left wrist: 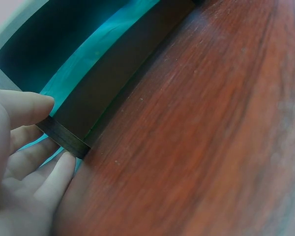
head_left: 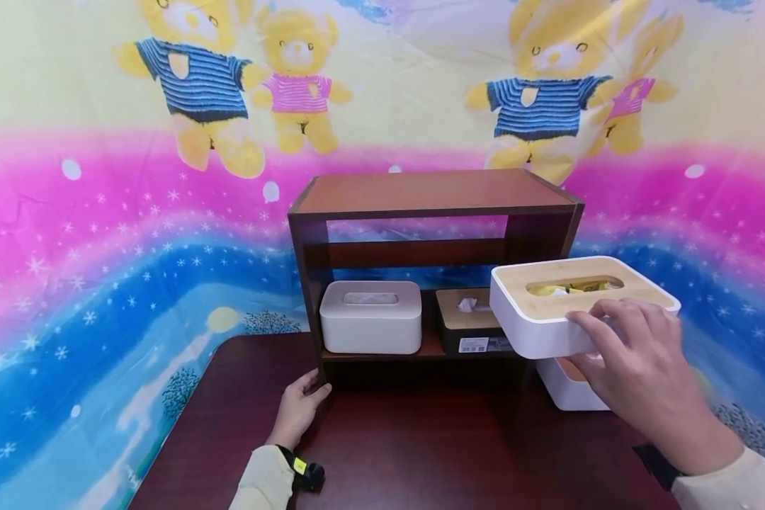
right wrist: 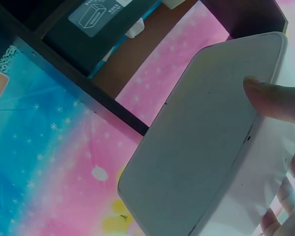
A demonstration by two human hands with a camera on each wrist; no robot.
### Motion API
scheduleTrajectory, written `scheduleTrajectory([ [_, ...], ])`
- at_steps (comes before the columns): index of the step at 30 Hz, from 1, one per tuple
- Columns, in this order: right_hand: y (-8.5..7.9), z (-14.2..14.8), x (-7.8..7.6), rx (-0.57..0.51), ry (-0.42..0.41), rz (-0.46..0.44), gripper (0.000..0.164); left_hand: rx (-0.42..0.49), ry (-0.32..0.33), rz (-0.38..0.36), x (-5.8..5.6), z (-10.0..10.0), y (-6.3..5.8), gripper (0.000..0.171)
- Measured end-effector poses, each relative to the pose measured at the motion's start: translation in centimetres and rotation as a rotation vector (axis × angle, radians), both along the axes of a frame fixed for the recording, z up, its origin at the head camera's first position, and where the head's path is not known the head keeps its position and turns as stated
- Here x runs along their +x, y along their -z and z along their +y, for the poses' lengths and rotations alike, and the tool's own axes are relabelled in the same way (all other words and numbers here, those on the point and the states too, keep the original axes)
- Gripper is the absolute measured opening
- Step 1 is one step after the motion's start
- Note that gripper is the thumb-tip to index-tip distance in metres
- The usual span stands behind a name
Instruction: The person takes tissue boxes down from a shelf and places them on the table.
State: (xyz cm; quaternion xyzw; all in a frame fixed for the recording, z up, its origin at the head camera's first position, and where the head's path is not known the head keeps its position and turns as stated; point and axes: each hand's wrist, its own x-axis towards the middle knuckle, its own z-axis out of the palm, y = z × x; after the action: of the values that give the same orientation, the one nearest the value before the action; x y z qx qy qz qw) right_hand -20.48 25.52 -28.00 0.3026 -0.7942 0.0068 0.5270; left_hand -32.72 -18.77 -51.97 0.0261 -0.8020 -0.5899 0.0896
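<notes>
My right hand [head_left: 650,375] grips a white tissue box with a wooden lid [head_left: 532,336], held up in front of the shelf's right side. Yellow packaging shows through the lid's oval slot. In the right wrist view the tissue box's flat underside [right wrist: 201,118] faces the camera, with the thumb [right wrist: 275,101] pressed against it. At the lower left, my left hand [head_left: 298,411] pinches the side panel of the brown wooden shelf [head_left: 421,193]. The left wrist view has the panel's edge [left wrist: 64,136] between thumb and fingers, just by the tabletop.
A cream tissue box [head_left: 370,333] stands on the shelf's left, and a black tissue box with a wooden lid [head_left: 455,312] is right of it. Another white box [head_left: 567,393] sits on the dark red table [head_left: 408,453], partly hidden. A bear-print cloth [head_left: 389,92] hangs behind.
</notes>
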Motion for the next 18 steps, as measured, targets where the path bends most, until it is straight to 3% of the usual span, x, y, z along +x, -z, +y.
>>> scheduleTrajectory([
  [18, 1.9, 1.2, 0.6, -0.039, -0.011, -0.035, 0.068, 0.009, 0.001, 0.004, 0.1, 0.1, -0.1, 0.054],
])
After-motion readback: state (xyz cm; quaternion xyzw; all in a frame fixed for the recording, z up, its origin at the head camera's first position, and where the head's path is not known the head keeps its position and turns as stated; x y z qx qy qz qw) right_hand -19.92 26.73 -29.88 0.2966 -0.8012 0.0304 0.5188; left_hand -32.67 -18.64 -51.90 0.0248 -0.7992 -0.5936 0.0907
